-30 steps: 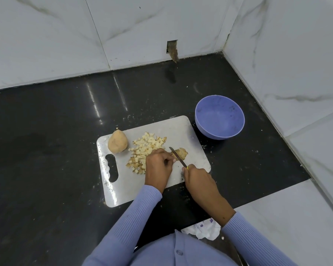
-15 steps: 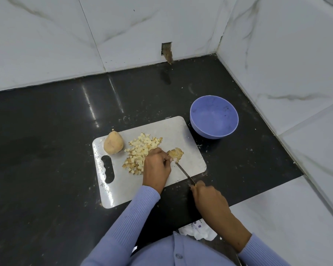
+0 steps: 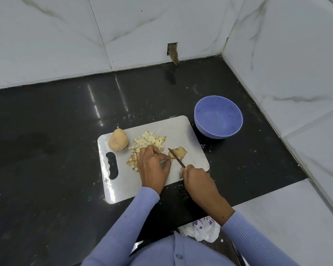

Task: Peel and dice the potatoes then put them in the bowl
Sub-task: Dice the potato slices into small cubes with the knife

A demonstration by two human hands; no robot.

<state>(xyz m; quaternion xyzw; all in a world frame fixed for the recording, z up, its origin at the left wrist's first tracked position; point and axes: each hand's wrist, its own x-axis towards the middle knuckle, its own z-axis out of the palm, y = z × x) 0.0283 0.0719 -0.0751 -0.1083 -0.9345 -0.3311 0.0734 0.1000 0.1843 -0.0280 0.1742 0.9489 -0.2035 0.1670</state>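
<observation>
Dicing is the step in hand, seen from the one head view. On the dark bench (image 3: 46, 169) lies a white board (image 3: 183, 129), and on it the work is split three ways. A whole potato (image 3: 118, 140) sits at the far left corner of the board, above the handle slot; whether it is already peeled I cannot tell. Beside it, toward the middle, lies a heap of dice (image 3: 148, 142), partly hidden by the left hand (image 3: 154, 166). To the right of the heap is a half-cut piece (image 3: 178, 152), already sliced into slabs that lean together.

The left hand has its fingers curled, and its thumb and forefinger meet in a pinch at the near end of the piece, steadying it. The right hand (image 3: 197, 181) grips the handle of a knife (image 3: 176, 157), with the blade angled up and left across the piece, its tip at the piece's left end. How deep the blade sits in the piece is unclear.

A purple bowl (image 3: 218, 117) stands on the bench just beyond the board's far right corner, with no potato in it.

By my judgement the task is near its middle. The next move calls for short crosswise cuts through the slabs, with the left fingertips kept clear of the edge. After that the whole potato needs dicing, and all the dice must go into the bowl.
</observation>
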